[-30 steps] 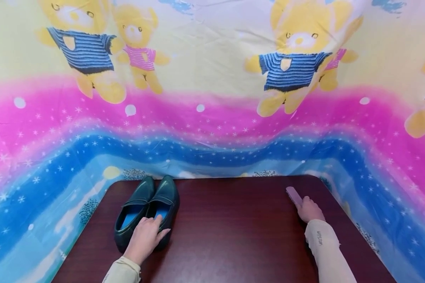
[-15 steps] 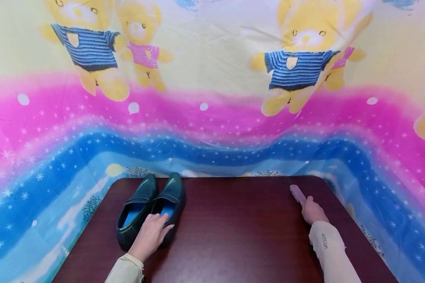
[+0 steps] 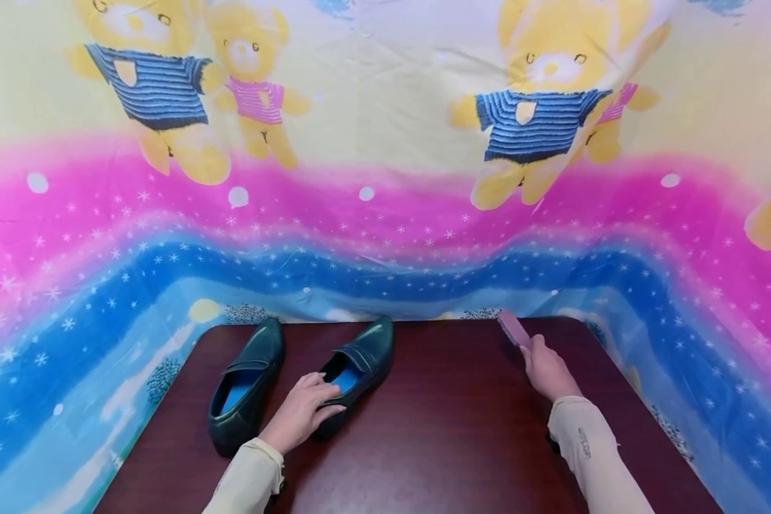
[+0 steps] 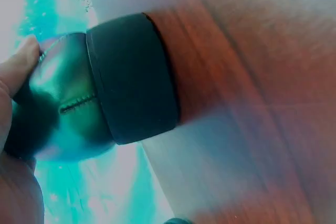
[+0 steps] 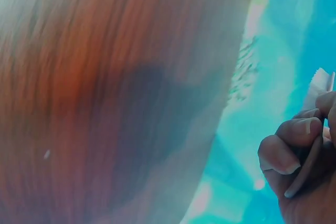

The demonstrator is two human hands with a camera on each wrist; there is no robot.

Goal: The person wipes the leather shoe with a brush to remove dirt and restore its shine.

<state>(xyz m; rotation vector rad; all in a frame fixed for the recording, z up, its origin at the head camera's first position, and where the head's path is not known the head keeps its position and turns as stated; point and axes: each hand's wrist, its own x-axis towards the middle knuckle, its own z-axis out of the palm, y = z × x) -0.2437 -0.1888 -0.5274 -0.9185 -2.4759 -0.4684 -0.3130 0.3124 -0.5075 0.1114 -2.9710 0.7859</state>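
Observation:
Two dark green loafers with blue insoles are in the head view. My left hand (image 3: 303,412) grips the right-hand loafer (image 3: 368,357) by the back of its collar, thumb on one side and fingers on the other. In the left wrist view the heel of this loafer (image 4: 134,80) faces the camera. The other loafer (image 3: 249,382) stands to the left, apart from it. Over the far right of the table, my right hand (image 3: 549,368) holds a pink brush (image 3: 514,328) by its handle. White bristles (image 5: 318,85) show in the right wrist view, beyond the curled fingers.
The dark red-brown wooden table (image 3: 450,428) has rounded far corners. A printed cloth (image 3: 373,235) with bears and snowflakes hangs behind it and along both sides.
My left hand has moved right with the gripped loafer, away from the other one. My right hand has shifted slightly left and up with the brush.

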